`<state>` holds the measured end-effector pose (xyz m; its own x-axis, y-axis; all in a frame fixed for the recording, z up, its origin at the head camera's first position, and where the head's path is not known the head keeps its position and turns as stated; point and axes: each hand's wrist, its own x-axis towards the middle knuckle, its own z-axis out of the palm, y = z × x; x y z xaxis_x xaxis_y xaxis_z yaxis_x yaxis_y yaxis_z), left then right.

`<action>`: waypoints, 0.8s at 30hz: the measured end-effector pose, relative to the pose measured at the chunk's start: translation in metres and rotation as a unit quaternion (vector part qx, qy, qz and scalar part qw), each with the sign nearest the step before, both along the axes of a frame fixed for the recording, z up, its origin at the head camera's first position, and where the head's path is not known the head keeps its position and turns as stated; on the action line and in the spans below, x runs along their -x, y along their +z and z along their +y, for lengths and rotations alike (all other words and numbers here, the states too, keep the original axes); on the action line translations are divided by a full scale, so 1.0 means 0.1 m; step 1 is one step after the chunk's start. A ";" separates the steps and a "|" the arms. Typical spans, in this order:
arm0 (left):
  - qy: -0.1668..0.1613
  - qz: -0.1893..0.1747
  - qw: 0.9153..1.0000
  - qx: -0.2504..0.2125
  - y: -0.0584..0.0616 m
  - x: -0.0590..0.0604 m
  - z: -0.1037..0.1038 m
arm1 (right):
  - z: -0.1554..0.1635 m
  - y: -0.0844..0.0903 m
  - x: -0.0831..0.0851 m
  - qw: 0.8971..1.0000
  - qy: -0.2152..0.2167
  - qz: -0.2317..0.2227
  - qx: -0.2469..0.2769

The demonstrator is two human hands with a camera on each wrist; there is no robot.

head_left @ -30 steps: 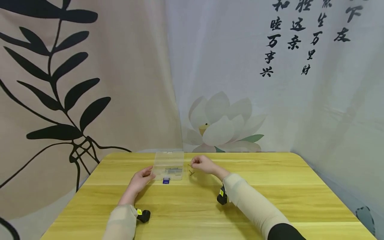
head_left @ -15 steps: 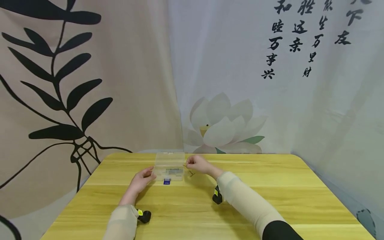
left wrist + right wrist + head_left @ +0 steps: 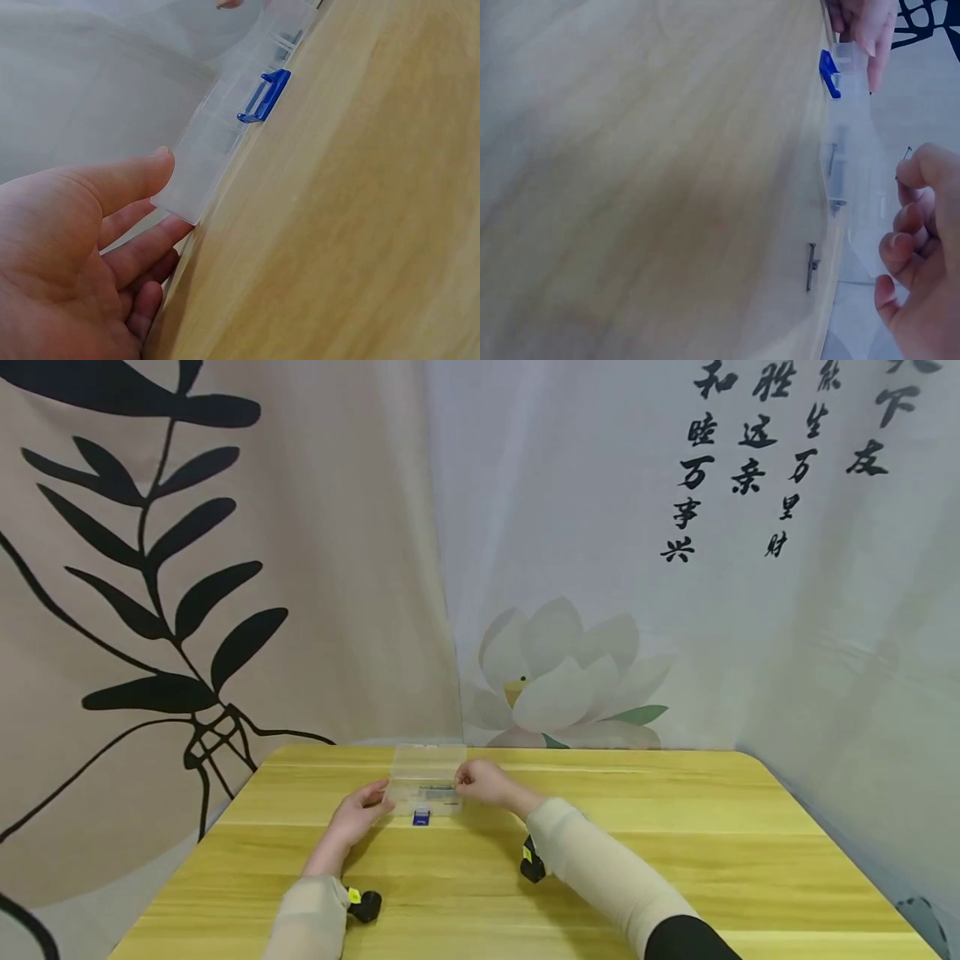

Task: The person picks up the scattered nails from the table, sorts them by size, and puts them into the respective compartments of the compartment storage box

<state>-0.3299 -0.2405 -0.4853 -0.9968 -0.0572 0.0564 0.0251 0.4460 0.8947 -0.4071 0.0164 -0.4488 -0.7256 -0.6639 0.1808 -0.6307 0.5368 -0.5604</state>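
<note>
A clear plastic compartment box (image 3: 424, 778) stands on the yellow table (image 3: 675, 860), its lid up and its blue latch (image 3: 422, 817) facing me. My left hand (image 3: 362, 810) holds the box's left corner, thumb (image 3: 127, 180) above it and a finger (image 3: 146, 244) below. My right hand (image 3: 480, 782) hovers at the box's right end. It pinches a thin dark pin (image 3: 905, 154) over the box (image 3: 851, 172). Another small pin (image 3: 811, 266) lies on the table beside the box. Small metal parts lie in one compartment.
Black wrist cameras (image 3: 365, 906) (image 3: 532, 865) sit under both forearms. Printed curtains hang right behind the table's far edge. The table's rounded right corner (image 3: 750, 758) lies far from the hands.
My right hand has moved left from the table beside the box to the box's right end, with the pin between its fingers. The left hand has stayed on the corner.
</note>
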 end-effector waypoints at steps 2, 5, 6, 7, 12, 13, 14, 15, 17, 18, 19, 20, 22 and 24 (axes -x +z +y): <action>-0.001 0.000 1.000 -0.001 0.00 -0.01 0.01 | -0.01 -0.02 -0.01 1.000 -0.007 0.014 -0.012; -0.003 0.001 1.000 0.004 -0.01 -0.01 0.01 | -0.02 -0.03 -0.03 0.999 -0.018 0.022 -0.026; -0.002 0.000 1.000 0.005 -0.01 -0.01 0.01 | -0.03 -0.04 -0.03 0.999 -0.020 0.027 -0.031; -0.002 -0.002 1.000 0.005 -0.02 0.00 0.00 | -0.03 -0.04 -0.04 0.999 -0.023 0.027 -0.034; 0.000 -0.004 1.000 0.004 -0.03 0.01 -0.01 | -0.04 -0.08 -0.03 0.998 -0.026 0.040 -0.046; 0.000 -0.003 1.000 0.005 -0.03 0.01 -0.01 | -0.05 -0.08 -0.03 0.998 -0.026 0.040 -0.048; 0.001 -0.002 1.000 0.005 -0.03 0.01 -0.01 | -0.05 -0.09 -0.02 0.998 -0.025 0.040 -0.049; 0.001 -0.003 1.000 0.006 -0.02 0.01 -0.01 | -0.05 -0.09 -0.02 0.998 -0.023 0.040 -0.049; 0.002 -0.003 1.000 0.005 -0.02 0.01 -0.01 | -0.05 -0.10 -0.02 0.998 -0.021 0.042 -0.046; 0.002 -0.003 1.000 0.005 -0.02 0.01 -0.01 | -0.04 -0.10 -0.01 0.998 -0.020 0.040 -0.045; 0.001 -0.001 1.000 0.006 -0.02 0.01 -0.01 | -0.04 -0.10 -0.01 0.998 -0.019 0.038 -0.041; 0.002 -0.002 1.000 0.005 -0.02 0.01 -0.01 | -0.04 -0.10 -0.01 0.999 -0.018 0.036 -0.037; 0.002 -0.002 1.000 0.005 -0.03 0.01 -0.01 | -0.02 -0.09 -0.01 0.999 -0.017 0.025 -0.020; 0.003 -0.001 1.000 0.004 -0.04 0.02 -0.01 | 0.01 -0.07 0.00 1.000 -0.018 0.010 -0.001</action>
